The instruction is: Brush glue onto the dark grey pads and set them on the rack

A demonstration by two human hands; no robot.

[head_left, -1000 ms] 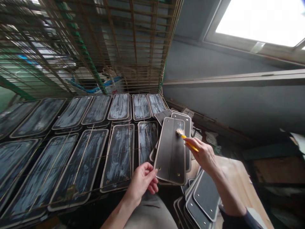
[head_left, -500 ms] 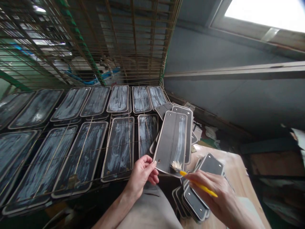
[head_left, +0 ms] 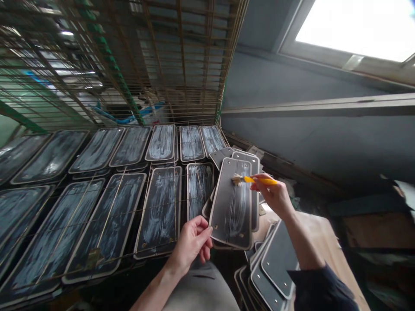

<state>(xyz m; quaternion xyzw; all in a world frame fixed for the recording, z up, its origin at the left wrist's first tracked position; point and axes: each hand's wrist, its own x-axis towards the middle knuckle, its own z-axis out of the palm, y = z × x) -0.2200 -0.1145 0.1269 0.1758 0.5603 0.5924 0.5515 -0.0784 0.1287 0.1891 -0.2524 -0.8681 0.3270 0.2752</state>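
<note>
Holds a yellow-handled brush (head_left: 259, 180) in the right hand (head_left: 275, 196), with the grip closed around the handle between thumb and fingers. Pinches the lower left corner of a dark panel (head_left: 223, 198) in the left hand (head_left: 191, 244), with that grip closed down to the thickness of the edge. Has this panel lying slantwise on top of other loose panels (head_left: 256, 211), just to the right of the streaked panels (head_left: 158, 211) laid out in rows. Puts the bristles (head_left: 237, 179) near the upper end now, close to the lengthwise seam (head_left: 233, 194), instead of down at the lower right end as a moment ago. Shows a change in the pale streaks (head_left: 241, 211) too, from a single band down the right half to a broader, thinner smear over that half and across the seam lower down. Judging by this, has the coating well along on the right side and hardly begun on the left, with most of that part bare and grey. Keeps the left pinch at the same corner through the change, apparently steadying the panel against the strokes. Has a stack of similar panels (head_left: 275, 268) beside the right forearm (head_left: 304, 242), apparently on the near part of a wooden tabletop (head_left: 319, 233), with no streaks visible on the top one. Faces a rusty wire mesh (head_left: 194, 65) beyond the rows of streaked panels.
</note>
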